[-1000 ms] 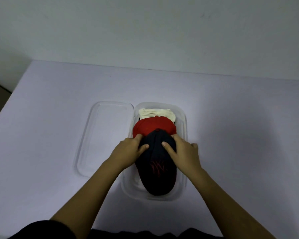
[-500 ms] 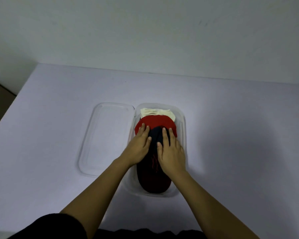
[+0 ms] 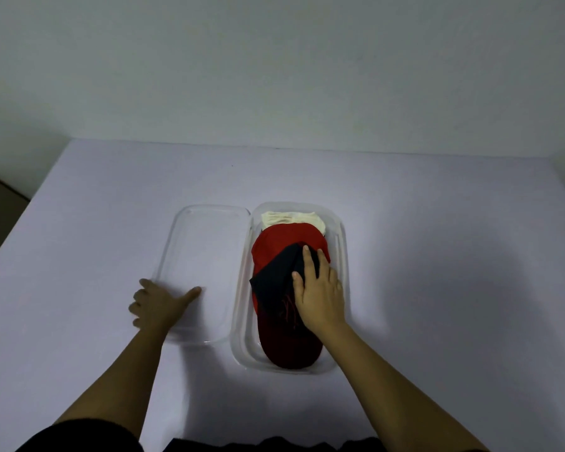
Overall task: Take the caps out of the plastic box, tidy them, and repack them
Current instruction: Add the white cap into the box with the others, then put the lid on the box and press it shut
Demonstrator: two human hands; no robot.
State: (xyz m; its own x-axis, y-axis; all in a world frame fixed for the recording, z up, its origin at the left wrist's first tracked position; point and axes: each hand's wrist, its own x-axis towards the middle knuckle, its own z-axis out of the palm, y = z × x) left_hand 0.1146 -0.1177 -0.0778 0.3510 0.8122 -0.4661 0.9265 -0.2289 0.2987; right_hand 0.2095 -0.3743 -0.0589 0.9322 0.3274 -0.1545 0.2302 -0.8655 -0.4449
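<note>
The left hand (image 3: 157, 305) has left the caps and gone over to the lid (image 3: 206, 243), while the right hand (image 3: 320, 298) stays on the dark cap (image 3: 274, 275). Nearest, a black sleeve (image 3: 79, 435) is cut off by the lower edge. The left hand grips the lid's near-left rim, thumb laid across the top, fingers curled at the edge (their tips are hidden). The right hand lies flat, fingers straight and slightly spread, pressing the dark cap down inside the box (image 3: 344, 256). That cap has red stitching, partly under the palm, and its crown is rumpled. Beyond it the red cap (image 3: 281, 243) shows, then the cream cap (image 3: 291, 218) at the far end, all three overlapping in a row. The clear lid lies flat, just left of the box. Both sit on a pale lilac table (image 3: 437, 256) against a plain wall (image 3: 274, 76). The light is dim, so the brim nearest the person is hard to make out.
</note>
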